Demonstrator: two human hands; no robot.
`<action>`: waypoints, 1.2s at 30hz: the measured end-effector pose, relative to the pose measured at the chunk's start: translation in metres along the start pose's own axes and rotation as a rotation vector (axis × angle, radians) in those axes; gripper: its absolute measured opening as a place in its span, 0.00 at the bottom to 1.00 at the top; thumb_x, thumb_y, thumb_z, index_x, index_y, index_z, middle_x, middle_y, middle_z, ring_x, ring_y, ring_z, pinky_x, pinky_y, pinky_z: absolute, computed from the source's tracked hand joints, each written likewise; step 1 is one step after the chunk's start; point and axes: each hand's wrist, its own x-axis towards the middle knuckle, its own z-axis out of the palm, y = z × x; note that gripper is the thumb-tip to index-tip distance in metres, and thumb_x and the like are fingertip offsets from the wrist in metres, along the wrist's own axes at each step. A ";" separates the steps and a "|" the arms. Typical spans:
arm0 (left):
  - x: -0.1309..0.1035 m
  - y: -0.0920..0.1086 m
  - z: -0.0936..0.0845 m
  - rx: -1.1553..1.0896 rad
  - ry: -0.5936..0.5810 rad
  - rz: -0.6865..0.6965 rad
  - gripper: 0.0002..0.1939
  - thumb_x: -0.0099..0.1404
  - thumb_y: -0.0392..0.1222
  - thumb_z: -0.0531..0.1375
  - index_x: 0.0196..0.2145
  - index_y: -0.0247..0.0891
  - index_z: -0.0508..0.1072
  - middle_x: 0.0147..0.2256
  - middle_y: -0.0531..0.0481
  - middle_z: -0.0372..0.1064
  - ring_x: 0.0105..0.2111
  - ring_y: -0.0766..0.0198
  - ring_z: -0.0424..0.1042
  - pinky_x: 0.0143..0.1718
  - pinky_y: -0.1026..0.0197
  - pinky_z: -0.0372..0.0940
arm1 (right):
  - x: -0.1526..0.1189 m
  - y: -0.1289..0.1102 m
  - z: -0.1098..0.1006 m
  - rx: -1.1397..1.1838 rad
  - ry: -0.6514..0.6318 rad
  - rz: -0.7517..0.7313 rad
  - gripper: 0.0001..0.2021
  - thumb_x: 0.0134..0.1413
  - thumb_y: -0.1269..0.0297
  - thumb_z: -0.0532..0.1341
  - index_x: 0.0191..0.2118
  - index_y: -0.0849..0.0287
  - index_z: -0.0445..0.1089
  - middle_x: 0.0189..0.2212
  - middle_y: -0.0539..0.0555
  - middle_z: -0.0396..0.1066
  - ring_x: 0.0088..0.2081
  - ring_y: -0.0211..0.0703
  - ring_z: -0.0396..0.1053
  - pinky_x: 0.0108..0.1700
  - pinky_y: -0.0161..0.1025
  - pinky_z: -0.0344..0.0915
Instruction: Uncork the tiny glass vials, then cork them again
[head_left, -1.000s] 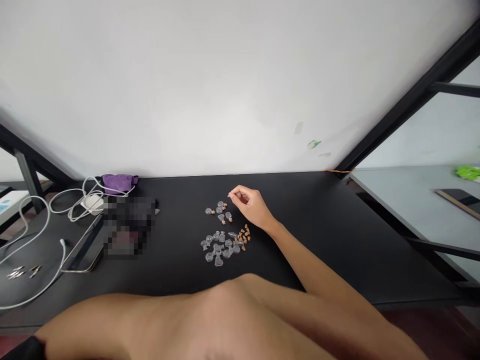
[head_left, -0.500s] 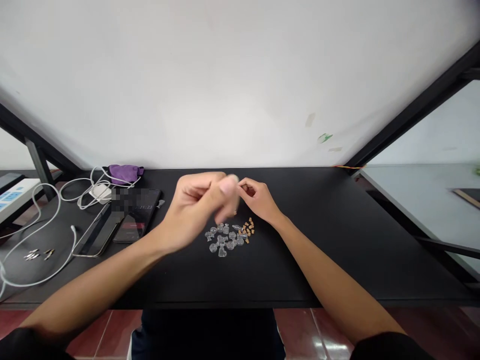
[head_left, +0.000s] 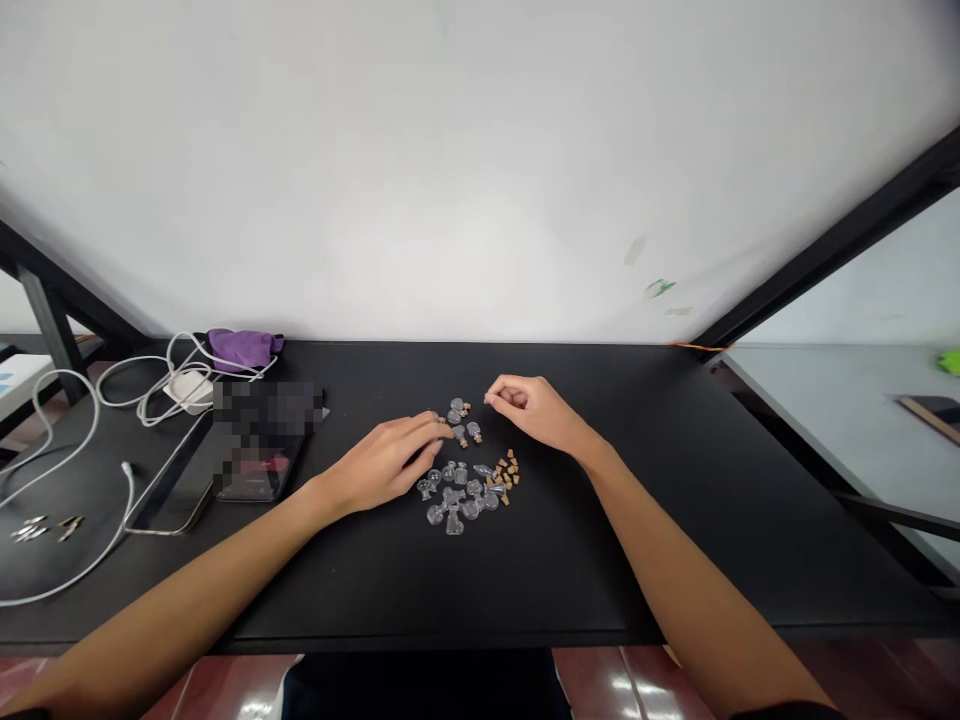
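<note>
While hands flank them, glass vials (head_left: 457,490) lie jumbled.

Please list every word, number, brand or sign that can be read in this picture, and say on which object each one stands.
No text can be read.
The phone screen is pixelated, so nothing on it reads.
The small green mark on the wall is too small to read.
The white charger, the tiny glass bottles and the corks show no label.
</note>
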 end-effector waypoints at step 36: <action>-0.004 0.002 0.013 -0.071 -0.057 -0.105 0.07 0.75 0.43 0.60 0.50 0.46 0.73 0.47 0.52 0.74 0.48 0.60 0.73 0.60 0.53 0.55 | -0.015 -0.015 -0.044 -0.041 -0.550 0.132 0.13 0.56 0.54 0.69 0.39 0.59 0.76 0.19 0.42 0.56 0.22 0.33 0.51 0.27 0.35 0.52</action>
